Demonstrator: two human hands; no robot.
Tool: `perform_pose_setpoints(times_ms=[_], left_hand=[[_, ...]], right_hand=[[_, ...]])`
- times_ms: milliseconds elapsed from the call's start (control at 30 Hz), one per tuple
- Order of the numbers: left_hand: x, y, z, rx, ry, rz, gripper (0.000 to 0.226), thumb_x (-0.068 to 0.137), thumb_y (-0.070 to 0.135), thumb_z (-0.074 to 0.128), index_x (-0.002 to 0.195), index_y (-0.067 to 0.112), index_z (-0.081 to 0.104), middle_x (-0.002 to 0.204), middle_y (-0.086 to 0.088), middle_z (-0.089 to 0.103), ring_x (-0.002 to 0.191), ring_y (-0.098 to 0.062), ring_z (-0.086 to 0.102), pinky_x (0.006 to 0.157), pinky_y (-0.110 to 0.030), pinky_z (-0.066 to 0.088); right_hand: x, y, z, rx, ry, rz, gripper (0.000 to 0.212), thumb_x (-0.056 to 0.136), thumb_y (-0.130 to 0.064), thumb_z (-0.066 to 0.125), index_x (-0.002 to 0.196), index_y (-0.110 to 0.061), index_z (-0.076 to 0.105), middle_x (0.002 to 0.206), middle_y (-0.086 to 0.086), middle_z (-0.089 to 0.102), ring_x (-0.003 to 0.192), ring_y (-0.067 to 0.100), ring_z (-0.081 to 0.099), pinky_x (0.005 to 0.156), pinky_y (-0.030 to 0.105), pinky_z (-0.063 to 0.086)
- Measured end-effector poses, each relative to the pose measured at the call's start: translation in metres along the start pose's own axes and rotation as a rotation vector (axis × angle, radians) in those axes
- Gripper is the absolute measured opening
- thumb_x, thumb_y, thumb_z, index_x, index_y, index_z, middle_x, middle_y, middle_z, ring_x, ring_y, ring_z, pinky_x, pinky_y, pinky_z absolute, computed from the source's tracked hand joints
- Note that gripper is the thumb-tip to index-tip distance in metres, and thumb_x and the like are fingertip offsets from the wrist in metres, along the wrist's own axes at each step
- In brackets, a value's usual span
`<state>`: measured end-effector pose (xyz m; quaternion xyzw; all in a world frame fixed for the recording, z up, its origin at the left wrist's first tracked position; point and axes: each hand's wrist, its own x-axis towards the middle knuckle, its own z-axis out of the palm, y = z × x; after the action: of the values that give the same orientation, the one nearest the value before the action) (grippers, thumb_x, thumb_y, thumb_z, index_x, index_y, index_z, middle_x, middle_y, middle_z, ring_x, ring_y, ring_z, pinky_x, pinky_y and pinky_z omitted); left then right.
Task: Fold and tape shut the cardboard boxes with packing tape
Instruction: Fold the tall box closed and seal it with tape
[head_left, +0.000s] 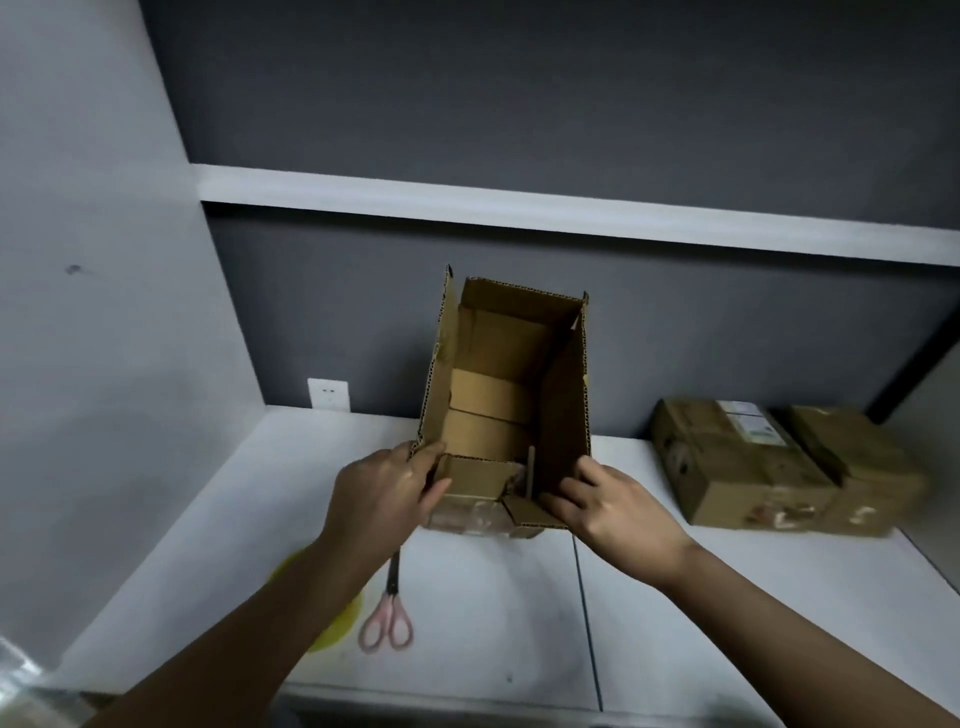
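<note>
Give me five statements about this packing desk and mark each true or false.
1. The open cardboard box has its top flaps standing up. True.
2. Both hands are on it: left hand, right hand. True.
3. The pink-handled scissors lie inside the box. False: they lie on the white desk, under the left forearm.
4. A taped box sits to the right. True.
5. The right hand's grip holds a tape roll. False: it holds a box flap.
</note>
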<state>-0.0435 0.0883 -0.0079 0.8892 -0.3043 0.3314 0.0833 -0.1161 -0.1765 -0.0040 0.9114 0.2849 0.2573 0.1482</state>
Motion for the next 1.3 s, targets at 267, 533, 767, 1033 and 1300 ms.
perform_pose_setpoints(times_ms=[267, 533, 767, 1033, 1300], left_hand=[[-0.002, 0.066, 0.01, -0.103, -0.1, -0.018, 0.022, 0.066, 0.039, 0.083, 0.077, 0.023, 0.073, 0.054, 0.006, 0.063, 0.037, -0.014, 0.054, 0.041, -0.014, 0.029], [0.003, 0.076, -0.002, -0.151, -0.101, -0.131, 0.023, 0.069, 0.047, 0.079, 0.079, 0.026, 0.075, 0.056, 0.007, 0.066, 0.043, -0.015, 0.058, 0.047, -0.008, 0.02], [0.017, 0.08, -0.011, -0.131, -0.349, -0.125, 0.053, 0.083, 0.064, 0.051, 0.116, 0.025, 0.065, 0.149, -0.006, 0.037, 0.129, -0.027, 0.045, 0.093, -0.039, 0.046], [0.059, 0.108, -0.018, 0.025, -0.53, 0.428, 0.022, 0.088, 0.033, 0.056, 0.107, 0.02, 0.06, 0.105, 0.0, 0.066, 0.103, -0.02, 0.061, 0.104, -0.037, 0.035], [0.073, 0.09, -0.005, -0.286, -0.692, 0.311, 0.016, 0.092, 0.031, 0.057, 0.079, 0.032, 0.047, 0.077, 0.014, 0.053, 0.073, -0.009, 0.047, 0.075, -0.027, 0.031]], right_hand=[[-0.077, 0.019, -0.009, 0.026, -0.172, 0.049, 0.014, 0.08, -0.015, 0.073, 0.092, -0.019, 0.07, 0.073, -0.005, 0.057, 0.078, 0.02, 0.045, 0.052, 0.03, 0.043], [-0.086, 0.025, -0.025, 0.156, -0.056, 0.189, 0.038, 0.086, -0.049, 0.044, 0.082, -0.022, 0.069, 0.069, -0.011, 0.059, 0.08, 0.013, 0.044, 0.052, 0.022, 0.042], [-0.055, 0.03, -0.041, 0.164, -0.395, 0.262, 0.07, 0.079, -0.07, 0.022, 0.109, -0.026, 0.067, 0.099, -0.009, 0.068, 0.106, 0.018, 0.053, 0.102, 0.039, 0.032], [-0.027, 0.018, -0.044, 0.154, -0.42, 0.137, 0.04, 0.094, -0.046, 0.045, 0.114, -0.016, 0.064, 0.104, 0.005, 0.068, 0.102, 0.026, 0.06, 0.088, 0.035, 0.042], [-0.016, 0.035, -0.034, 0.486, -0.415, 0.419, 0.03, 0.088, -0.044, 0.063, 0.107, -0.021, 0.068, 0.101, 0.0, 0.071, 0.095, 0.02, 0.063, 0.085, 0.033, 0.046]])
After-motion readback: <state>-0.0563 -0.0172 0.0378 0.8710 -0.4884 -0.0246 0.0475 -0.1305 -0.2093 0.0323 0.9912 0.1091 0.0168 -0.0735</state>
